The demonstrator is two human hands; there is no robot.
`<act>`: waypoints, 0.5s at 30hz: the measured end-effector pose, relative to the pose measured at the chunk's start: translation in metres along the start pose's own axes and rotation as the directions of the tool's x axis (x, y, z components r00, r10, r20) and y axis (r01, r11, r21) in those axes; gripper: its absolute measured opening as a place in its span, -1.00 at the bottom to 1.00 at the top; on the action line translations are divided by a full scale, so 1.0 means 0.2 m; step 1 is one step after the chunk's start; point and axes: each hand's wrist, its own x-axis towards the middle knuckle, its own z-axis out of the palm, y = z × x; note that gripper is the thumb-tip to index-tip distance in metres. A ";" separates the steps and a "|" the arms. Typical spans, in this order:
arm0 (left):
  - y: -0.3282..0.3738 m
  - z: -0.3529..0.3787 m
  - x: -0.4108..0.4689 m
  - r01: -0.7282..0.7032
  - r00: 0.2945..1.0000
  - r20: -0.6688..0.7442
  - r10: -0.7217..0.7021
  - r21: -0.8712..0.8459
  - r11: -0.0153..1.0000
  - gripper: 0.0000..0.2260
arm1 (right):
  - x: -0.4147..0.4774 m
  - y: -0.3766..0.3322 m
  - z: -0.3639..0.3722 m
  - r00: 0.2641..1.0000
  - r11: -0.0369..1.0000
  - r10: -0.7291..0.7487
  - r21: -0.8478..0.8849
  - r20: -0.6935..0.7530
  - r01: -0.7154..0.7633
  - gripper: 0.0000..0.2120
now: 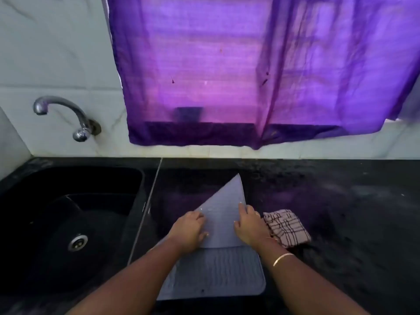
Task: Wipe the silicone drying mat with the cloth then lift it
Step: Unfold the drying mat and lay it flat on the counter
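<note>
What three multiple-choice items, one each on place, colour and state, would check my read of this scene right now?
1. Where is the cloth?
A. on the mat
B. right of the mat
C. left of the mat
2. What colour is the curtain?
A. purple
B. green
C. white
3. How is the mat?
A. lying flat
B. rolled tight
C. far part raised

B: it lies just past the mat's right edge.
A: it glows purple.
C: the left hand and right hand hold the raised part.
</note>
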 end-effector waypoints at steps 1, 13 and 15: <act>0.01 0.00 0.00 -0.006 1.000 0.028 0.006 0.023 1.000 -0.55 | -0.01 0.00 0.01 0.999 0.999 0.030 -0.025 0.019 -0.030 -0.43; 0.00 0.10 -0.04 -0.008 0.995 0.098 0.006 0.024 1.000 -0.55 | 0.03 0.02 0.04 0.968 0.941 0.245 0.228 0.050 -0.249 -0.69; 0.00 0.10 -0.04 -0.037 0.994 0.100 0.032 0.046 0.998 -0.58 | 0.05 0.03 0.02 0.961 0.894 0.278 0.364 0.011 -0.262 -0.69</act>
